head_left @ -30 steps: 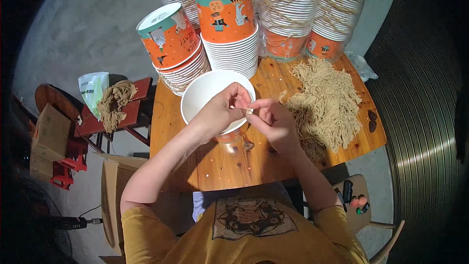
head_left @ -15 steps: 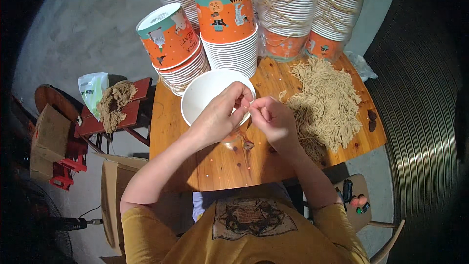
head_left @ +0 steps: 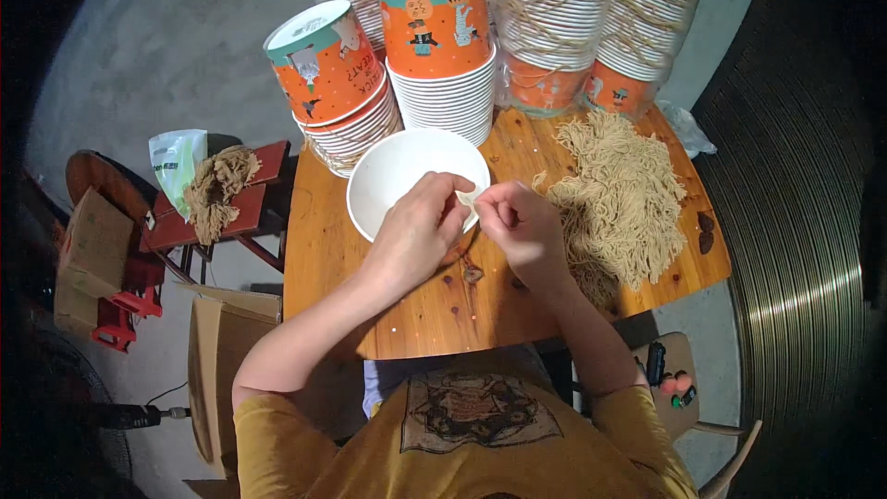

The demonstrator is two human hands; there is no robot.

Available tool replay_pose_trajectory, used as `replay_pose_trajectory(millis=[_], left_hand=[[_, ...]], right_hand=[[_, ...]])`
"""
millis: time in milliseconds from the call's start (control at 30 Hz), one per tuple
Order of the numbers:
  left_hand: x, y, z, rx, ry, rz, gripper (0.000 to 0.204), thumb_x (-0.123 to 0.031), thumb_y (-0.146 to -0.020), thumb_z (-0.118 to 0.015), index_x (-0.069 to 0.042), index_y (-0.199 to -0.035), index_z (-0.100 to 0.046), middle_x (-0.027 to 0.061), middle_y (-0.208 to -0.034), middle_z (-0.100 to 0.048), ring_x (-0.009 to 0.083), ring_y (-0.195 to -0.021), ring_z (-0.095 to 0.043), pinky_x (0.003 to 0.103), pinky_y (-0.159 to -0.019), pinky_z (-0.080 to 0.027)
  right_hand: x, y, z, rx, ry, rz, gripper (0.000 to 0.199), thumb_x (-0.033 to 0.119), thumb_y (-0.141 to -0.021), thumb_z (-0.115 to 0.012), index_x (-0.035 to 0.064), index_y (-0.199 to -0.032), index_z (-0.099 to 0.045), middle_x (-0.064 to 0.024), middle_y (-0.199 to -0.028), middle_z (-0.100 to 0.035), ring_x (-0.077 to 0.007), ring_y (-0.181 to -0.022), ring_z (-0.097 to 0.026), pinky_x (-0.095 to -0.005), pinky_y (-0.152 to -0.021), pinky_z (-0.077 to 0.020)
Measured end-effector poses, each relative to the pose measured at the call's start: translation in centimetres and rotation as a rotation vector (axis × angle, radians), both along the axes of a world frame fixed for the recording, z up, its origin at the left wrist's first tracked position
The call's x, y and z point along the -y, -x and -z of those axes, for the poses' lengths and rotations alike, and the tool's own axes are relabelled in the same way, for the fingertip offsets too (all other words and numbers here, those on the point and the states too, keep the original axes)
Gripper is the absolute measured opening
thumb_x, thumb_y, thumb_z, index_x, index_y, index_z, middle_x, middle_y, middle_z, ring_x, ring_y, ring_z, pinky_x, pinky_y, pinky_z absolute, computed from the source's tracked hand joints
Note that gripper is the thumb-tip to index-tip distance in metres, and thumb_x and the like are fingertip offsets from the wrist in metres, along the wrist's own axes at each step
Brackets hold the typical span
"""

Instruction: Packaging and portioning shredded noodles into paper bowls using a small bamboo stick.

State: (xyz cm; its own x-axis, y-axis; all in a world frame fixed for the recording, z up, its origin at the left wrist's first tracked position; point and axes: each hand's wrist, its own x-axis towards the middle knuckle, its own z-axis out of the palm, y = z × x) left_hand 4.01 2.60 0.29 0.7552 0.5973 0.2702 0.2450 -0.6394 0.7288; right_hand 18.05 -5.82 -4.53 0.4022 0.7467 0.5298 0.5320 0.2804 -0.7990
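Note:
An open white paper bucket [head_left: 388, 176] stands in front of me on the wooden table, mouth upward. My left hand [head_left: 420, 231] reaches over its near right side, thumb and fingers closed at the rim. Just right of it, my right hand [head_left: 525, 231] pinches with thumb and forefinger, the other fingers curled. A thin pale cord seems to run between the two sets of fingertips, mostly hidden by them. Beside my right hand lies a big heap of tan cords [head_left: 624, 203].
Behind the bucket rise upturned orange-and-teal paper buckets [head_left: 434, 37] in stacks, one tilted. Plastic-wrapped stacks [head_left: 554, 18] with cords stand farther back. A red bench [head_left: 268, 171] at left bears more tan cords [head_left: 222, 192]. An open cardboard box [head_left: 226, 333] stands near my left elbow.
The hands have shifted slightly at the bucket's rim, fingertips a little farther apart, and a pale patch now shows between them. The whole view has moved slightly.

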Motion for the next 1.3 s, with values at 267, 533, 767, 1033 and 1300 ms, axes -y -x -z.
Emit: replay_pose_trajectory(millis=[267,533,767,1033,1300], left_hand=[[-0.5,-0.5,1.0,0.048,0.067,0.004,0.01,-0.006,-0.085,-0.059,0.002,-0.089,-0.054,0.0181,-0.085,-0.058,0.0353,-0.08,-0.058,0.041,-0.07,-0.046],[-0.6,-0.5,0.7,0.042,0.193,-0.003,0.009,-0.004,-0.085,-0.058,0.0,-0.091,-0.053,0.0127,-0.081,-0.057,0.0226,-0.074,-0.058,0.035,-0.068,-0.046],[-2.4,-0.8,1.4,0.13,0.539,0.091,0.014,-0.001,-0.083,-0.059,-0.003,-0.095,-0.052,0.0005,-0.081,-0.052,0.0075,-0.075,-0.049,0.024,-0.068,-0.043],[-2.7,-1.0,0.7,0.056,0.534,0.16,0.015,0.0,-0.088,-0.057,-0.002,-0.101,-0.049,0.0017,-0.089,-0.053,0.0093,-0.082,-0.052,0.023,-0.076,-0.045],[-2.6,-0.3,0.6,0.027,0.465,0.127,0.019,0.001,-0.089,-0.053,-0.002,-0.108,-0.049,0.0019,-0.095,-0.052,0.0089,-0.085,-0.05,0.023,-0.078,-0.044]], right_hand=[[0.1,0.1,0.0,0.027,-0.012,0.002,0.008,0.004,-0.079,-0.065,0.0056,-0.084,-0.059,-0.0041,-0.061,-0.047,-0.0137,-0.051,-0.045,-0.0292,-0.049,-0.0376],[0.1,0.0,0.0,0.04,-0.036,-0.009,0.007,0.003,-0.079,-0.065,0.0056,-0.083,-0.06,-0.003,-0.059,-0.045,-0.012,-0.05,-0.043,-0.0284,-0.047,-0.0361],[0.0,-0.3,0.3,-0.064,-0.034,-0.03,0.006,0.003,-0.08,-0.065,0.0038,-0.083,-0.061,-0.0015,-0.059,-0.045,-0.0088,-0.05,-0.041,-0.0267,-0.047,-0.0349],[0.3,-0.5,-0.5,0.091,0.039,-0.002,0.01,0.008,-0.079,-0.067,0.0074,-0.084,-0.058,-0.0046,-0.063,-0.049,-0.0157,-0.051,-0.048,-0.0298,-0.049,-0.039],[0.0,-0.3,-0.2,-0.012,0.083,0.025,0.006,0.007,-0.078,-0.066,0.0072,-0.082,-0.06,-0.005,-0.064,-0.05,-0.0176,-0.053,-0.049,-0.0299,-0.051,-0.0395]])
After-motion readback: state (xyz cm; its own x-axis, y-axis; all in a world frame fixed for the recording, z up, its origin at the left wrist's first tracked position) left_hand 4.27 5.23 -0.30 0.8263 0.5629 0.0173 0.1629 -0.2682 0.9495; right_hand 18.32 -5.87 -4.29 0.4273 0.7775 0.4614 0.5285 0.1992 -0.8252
